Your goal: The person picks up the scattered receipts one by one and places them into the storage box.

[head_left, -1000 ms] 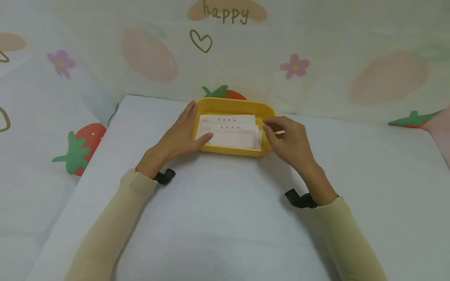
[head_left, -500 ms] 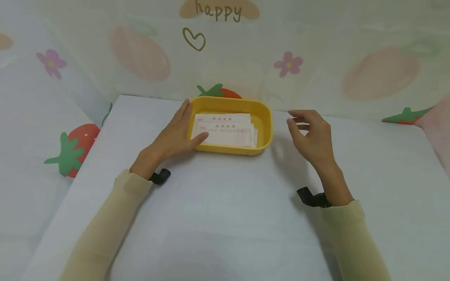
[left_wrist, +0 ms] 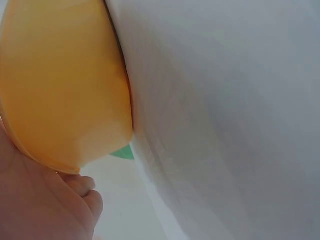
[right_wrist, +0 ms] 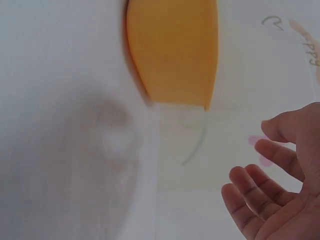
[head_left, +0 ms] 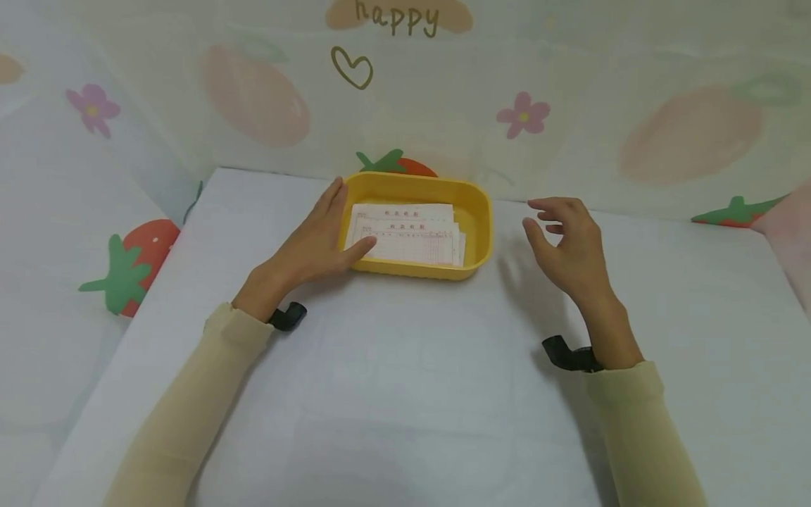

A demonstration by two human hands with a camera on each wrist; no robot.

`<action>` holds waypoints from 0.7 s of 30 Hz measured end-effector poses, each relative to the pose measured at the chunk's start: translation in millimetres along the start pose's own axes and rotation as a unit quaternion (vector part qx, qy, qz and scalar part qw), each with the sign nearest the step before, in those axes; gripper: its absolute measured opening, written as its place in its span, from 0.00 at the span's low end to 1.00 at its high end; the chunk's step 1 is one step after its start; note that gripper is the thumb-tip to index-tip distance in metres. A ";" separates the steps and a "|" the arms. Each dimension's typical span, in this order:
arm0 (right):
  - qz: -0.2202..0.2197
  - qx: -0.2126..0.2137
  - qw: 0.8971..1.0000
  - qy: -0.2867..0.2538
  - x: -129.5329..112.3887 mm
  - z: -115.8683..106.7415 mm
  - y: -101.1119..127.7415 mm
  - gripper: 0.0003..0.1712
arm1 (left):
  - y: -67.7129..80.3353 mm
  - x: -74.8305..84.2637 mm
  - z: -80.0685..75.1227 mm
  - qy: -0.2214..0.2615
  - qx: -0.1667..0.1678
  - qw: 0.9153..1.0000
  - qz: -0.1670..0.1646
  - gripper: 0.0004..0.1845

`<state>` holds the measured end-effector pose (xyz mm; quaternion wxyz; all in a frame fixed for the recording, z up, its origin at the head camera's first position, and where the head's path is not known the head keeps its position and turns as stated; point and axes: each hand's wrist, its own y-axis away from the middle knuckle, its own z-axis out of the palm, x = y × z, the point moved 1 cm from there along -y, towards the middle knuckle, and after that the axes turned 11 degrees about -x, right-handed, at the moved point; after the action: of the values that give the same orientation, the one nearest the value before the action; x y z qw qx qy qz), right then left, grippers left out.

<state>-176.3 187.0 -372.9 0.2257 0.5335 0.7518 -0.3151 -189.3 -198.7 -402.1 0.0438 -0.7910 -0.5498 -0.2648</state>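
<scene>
A yellow plastic basket (head_left: 474,218) stands near the back of the white table. Several slips of paper printed in red (head_left: 405,246) lie overlapping inside it, towards its left side. My left hand (head_left: 310,243) holds the basket's left end, with the thumb reaching over the rim above the slips and the fingers along the outer side. In the left wrist view the palm and bent fingertips show at the rim of the basket (left_wrist: 65,85). Off to the right of the basket, my right hand (head_left: 567,246) hovers above the table with loosely bent fingers and nothing in it.
White cloth covers the table (head_left: 405,380). Behind it rises a backdrop (head_left: 443,91) with strawberries, flowers and the word "happy". A black wrist mount (head_left: 570,355) sits on the right wrist and another black mount (head_left: 288,317) on the left.
My right hand has moved away from the basket's right end to the right, and its fingers have spread apart. My left hand, the basket and the slips keep their arrangement while the view shifts slightly.
</scene>
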 end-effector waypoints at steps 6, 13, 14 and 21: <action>-0.003 -0.023 1.000 -0.003 1.8 -0.3 -1.2 0.18 | 0.4 -1.0 -1.0 0.000 0.006 1.000 -0.006 0.60; 0.005 -0.041 0.999 0.007 3.1 -2.3 0.0 0.20 | -0.9 -0.3 -0.5 -0.005 0.014 1.000 -0.002 0.58; 0.007 -0.043 0.999 0.009 2.9 -2.5 0.1 0.20 | -0.8 -0.1 -0.7 -0.009 0.016 1.000 -0.003 0.58; 0.012 -0.062 0.998 0.010 3.3 -1.0 -0.1 0.21 | 0.6 1.2 -2.0 -0.017 0.011 1.000 -0.006 0.58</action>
<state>-177.6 189.9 -374.5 0.2549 0.5307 0.7655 -0.2596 -189.2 -198.6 -399.7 0.0412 -0.7917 -0.5579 -0.2455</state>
